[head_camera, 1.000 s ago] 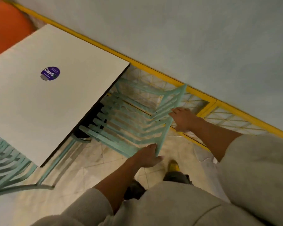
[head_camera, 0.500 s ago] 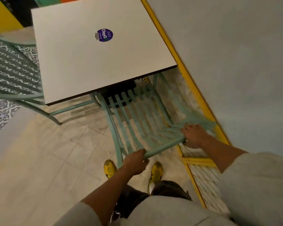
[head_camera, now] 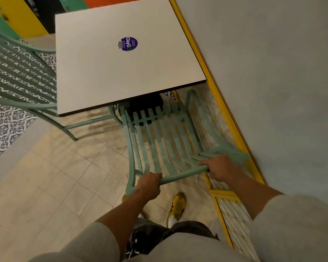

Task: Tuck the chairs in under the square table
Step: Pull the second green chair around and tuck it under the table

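Note:
A white square table [head_camera: 106, 76] with a round purple sticker stands ahead of me. A mint-green slatted chair [head_camera: 165, 137] faces it, with the front edge of its seat just under the table's near edge. My left hand [head_camera: 148, 186] is closed around the left end of the chair's top back rail. My right hand [head_camera: 220, 167] grips the same rail further right. A second mint-green chair [head_camera: 21, 76] stands at the table's left side, its seat partly under the tabletop.
A grey wall [head_camera: 273, 72] with a yellow floor strip [head_camera: 225, 110] runs close along the right side of chair and table. The table's dark base [head_camera: 146, 104] shows below the tabletop. My yellow shoe [head_camera: 177, 205] stands on beige tiles behind the chair.
The view has swung round so the table is straight ahead. Both hands stay on the chair's back rail, and the chair now lines up squarely with the table's near edge.

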{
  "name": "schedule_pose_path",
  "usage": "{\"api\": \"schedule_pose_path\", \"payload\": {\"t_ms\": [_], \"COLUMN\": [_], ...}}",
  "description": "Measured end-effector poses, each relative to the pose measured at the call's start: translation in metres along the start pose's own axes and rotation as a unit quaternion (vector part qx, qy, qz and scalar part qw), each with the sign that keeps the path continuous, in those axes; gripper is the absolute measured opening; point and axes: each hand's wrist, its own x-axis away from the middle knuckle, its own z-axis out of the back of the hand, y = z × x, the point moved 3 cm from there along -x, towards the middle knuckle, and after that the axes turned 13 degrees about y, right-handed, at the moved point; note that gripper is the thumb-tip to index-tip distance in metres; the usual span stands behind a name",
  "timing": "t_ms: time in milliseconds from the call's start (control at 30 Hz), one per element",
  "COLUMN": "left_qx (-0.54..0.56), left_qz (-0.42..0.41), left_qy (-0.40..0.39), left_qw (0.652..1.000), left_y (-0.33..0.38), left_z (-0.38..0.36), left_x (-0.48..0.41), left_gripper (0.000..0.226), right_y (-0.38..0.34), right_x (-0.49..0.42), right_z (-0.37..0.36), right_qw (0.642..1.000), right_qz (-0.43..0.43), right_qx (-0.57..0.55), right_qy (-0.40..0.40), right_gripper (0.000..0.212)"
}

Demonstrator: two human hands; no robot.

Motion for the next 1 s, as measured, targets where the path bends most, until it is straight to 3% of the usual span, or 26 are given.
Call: {"api": "schedule_pose_path", "payload": {"t_ms": [500,733,800,933,1000], "left_qx": [-0.025,0.010,0.020,0.007,-0.002], "left_qz": [0.024,0.018,0.011,0.023,0.044], "left_qy": [0.030,0.016,0.011,0.004,-0.003], "left_qw": [0.999,1.000,1.000,1.000,0.999], "left_y": [0.000,-0.001,-0.002,-0.017,-0.033], "left_z": [0.006,0.010,0.011,0.021,0.029], "left_x": [-0.001,0.001,0.001,0.006,0.011], "left_gripper": [0.041,0.033,0.043,0.090,0.109], "right_y": [-0.004,-0.005,-0.005,-0.023,-0.043], "right_x": [-0.004,-0.004,-0.008,-0.018,-0.025], "right_z": [0.012,0.014,0.017,0.032,0.041], "right_qw": [1.000,0.999,0.998,0.992,0.988], "right_qz": [0.003,0.024,0.034,0.062,0.089], "right_qx": [0.015,0.039,0.028,-0.017,-0.024], "right_qy": [-0.007,-0.005,-0.034,-0.111,-0.125], "right_gripper": [0.053,0.052,0.061,0.110,0.124]}}
